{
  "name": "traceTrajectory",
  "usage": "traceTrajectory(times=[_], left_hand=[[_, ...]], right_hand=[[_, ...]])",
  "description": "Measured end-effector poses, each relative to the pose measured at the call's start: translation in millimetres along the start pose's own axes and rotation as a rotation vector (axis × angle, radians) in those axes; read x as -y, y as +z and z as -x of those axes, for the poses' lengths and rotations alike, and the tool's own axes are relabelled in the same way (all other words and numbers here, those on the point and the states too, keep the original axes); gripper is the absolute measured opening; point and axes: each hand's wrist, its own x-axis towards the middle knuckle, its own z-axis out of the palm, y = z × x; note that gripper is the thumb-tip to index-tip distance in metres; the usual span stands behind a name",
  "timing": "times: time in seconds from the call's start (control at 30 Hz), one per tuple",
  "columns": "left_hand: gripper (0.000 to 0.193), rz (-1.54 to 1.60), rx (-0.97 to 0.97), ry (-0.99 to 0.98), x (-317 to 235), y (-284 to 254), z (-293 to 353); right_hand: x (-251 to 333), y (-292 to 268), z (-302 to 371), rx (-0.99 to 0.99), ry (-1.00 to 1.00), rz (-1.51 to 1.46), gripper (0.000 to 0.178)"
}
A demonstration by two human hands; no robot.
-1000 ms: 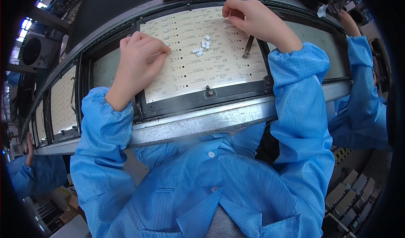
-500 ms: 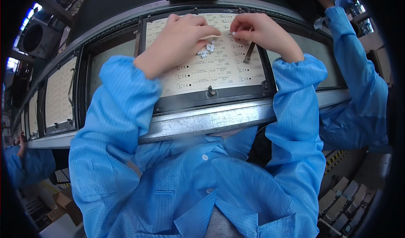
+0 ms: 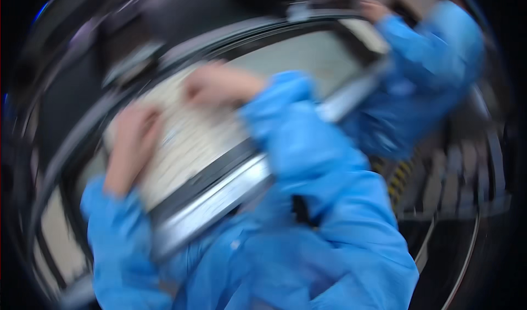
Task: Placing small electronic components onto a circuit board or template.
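Motion blur smears the whole picture. My left hand (image 3: 133, 140) is over the left part of a pale sheet (image 3: 197, 145) with rows of small print, lying in a dark frame. Over the sheet's far right part is my right hand (image 3: 217, 85), which looks curled. The blur hides the fingertips of both hands and anything between them. The heap of small whitish parts seen earlier on the sheet cannot be made out clearly now.
A bright metal rail (image 3: 214, 197) runs along the near side of the frame. Farther right is a grey framed section (image 3: 302, 57). A co-worker in a blue sleeve (image 3: 439, 46) works at the right. Yellow-black striped tape (image 3: 399, 181) shows low on the right.
The view has swung right and tilted, so the sheet and both hands now appear farther left. Earlier my right fingers pinched a small white piece; now blur hides it.
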Motion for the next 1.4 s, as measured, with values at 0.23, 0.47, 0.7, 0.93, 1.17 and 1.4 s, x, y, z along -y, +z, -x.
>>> traceTrajectory(times=[0.23, 0.47, 0.7, 0.93, 1.17, 1.4], left_hand=[[0.009, 0.041, -0.018, -0.043, 19, -32, 9], [0.008, 0.149, -0.061, -0.115, 11, -39, 20], [0.008, 0.082, -0.079, -0.244, -13, -62, 64], [0.010, -0.149, -0.052, -0.023, -8, -59, 72], [0.014, -0.061, -0.101, -0.159, -22, -55, 81], [0.011, -0.058, -0.026, -0.116, -16, -48, 80]], right_hand=[[9, 17, -26, -0.060, -0.031, -0.004, 0.023], [32, 10, -1, -0.088, -0.037, 0.120, 0.022], [29, 3, 0, -0.187, -0.114, 0.027, 0.021], [52, -12, 14, -0.076, -0.201, -0.061, 0.016], [67, 3, 19, -0.011, -0.255, -0.103, 0.019], [67, 0, 20, 0.017, -0.247, -0.044, 0.014]])
